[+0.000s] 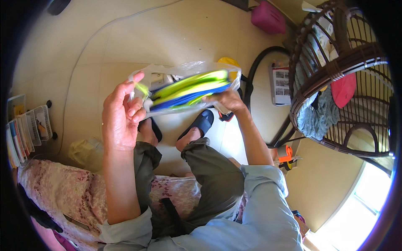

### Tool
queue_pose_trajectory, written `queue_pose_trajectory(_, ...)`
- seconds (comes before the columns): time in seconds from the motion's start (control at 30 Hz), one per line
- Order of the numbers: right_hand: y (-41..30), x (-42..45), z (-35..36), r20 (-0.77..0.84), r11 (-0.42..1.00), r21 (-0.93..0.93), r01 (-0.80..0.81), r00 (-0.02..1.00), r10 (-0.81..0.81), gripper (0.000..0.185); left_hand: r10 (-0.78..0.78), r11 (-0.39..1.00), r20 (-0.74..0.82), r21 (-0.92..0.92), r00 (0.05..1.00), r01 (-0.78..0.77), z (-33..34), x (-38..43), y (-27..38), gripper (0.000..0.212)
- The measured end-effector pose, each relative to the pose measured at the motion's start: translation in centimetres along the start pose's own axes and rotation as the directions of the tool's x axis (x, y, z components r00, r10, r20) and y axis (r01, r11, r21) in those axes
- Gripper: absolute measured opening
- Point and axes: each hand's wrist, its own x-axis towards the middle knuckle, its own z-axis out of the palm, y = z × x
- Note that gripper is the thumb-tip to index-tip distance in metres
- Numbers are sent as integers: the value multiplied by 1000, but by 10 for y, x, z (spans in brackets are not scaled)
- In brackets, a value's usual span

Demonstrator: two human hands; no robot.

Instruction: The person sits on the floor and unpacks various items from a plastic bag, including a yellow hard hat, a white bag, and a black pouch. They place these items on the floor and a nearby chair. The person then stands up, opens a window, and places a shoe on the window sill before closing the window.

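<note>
A clear plastic bag (194,67) stretches between my hands, raised above the floor in front of my knees. Inside it lies a neon yellow-green and blue bundle (190,88), blurred by motion, so its exact kind is unclear. My left hand (121,114) pinches the bag's left end, where a short yellow-green strand and a whitish piece show by the fingers. At the opposite end, my right hand (228,99) grips the bag and bundle from below; the bundle hides some of its fingers. Through the film, a pale object (160,78) is partly visible.
A wicker hanging chair (339,66) holds a grey-blue fluffy cloth (317,116) on the right. Below my hands are my dark slippers (202,123). A grey cable (82,53) crosses the floor. File racks (39,125) stand left, beside a floral-covered seat (69,185).
</note>
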Motion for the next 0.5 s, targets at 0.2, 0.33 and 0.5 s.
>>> queue_pose_trajectory(0.2,62,22,91,112,560,-824,88,994,9,29,-58,998,95,41,994,54,-5,-3,-7,13)
queue_pose_trajectory(0.33,82,41,157,97,512,-851,116,993,-64,32,-82,997,135,22,987,80,4,0,-10,14)
queue_pose_trajectory(0.5,63,3,81,86,937,146,318,939,-333,44,-2,996,45,93,999,-2,5,7,-5,16)
